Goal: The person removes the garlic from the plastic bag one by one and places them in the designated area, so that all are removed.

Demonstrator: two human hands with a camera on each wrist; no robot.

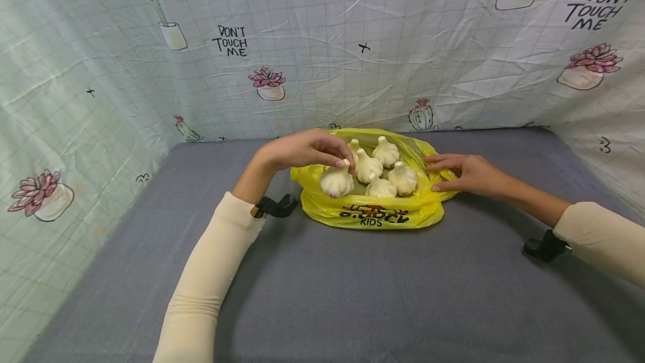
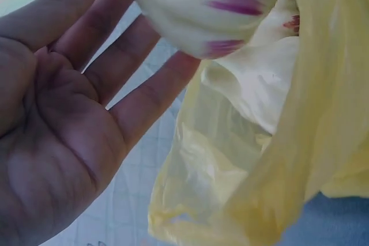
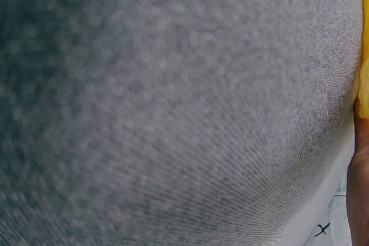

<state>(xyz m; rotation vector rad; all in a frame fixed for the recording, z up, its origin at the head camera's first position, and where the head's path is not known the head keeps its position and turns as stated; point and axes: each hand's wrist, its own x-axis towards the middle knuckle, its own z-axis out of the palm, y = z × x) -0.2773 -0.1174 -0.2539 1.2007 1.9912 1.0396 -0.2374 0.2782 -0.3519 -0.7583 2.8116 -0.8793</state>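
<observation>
A yellow plastic bag (image 1: 322, 212) lies with its mouth spread, and several whitish garlic bulbs (image 1: 387, 153) sit inside it. With thumb and fingertips my left hand (image 1: 312, 149) pinches one garlic bulb (image 1: 336, 182) by its stem, over the bag's left side. Purple streaks mark that bulb (image 2: 202, 10) in the left wrist view, where the left palm (image 2: 57, 136) shows beside the bag. At the opposite end my right hand (image 1: 471, 175) holds the bag's right edge between thumb and fingers. Only a sliver of the right hand (image 3: 360, 182) shows in the right wrist view.
The bag rests on a grey cloth-covered table (image 1: 383, 290). Behind it hangs a pale curtain (image 1: 322, 71) printed with potted plants and lettering. Each wrist carries a black strap device, such as the left wrist device (image 1: 278, 206).
</observation>
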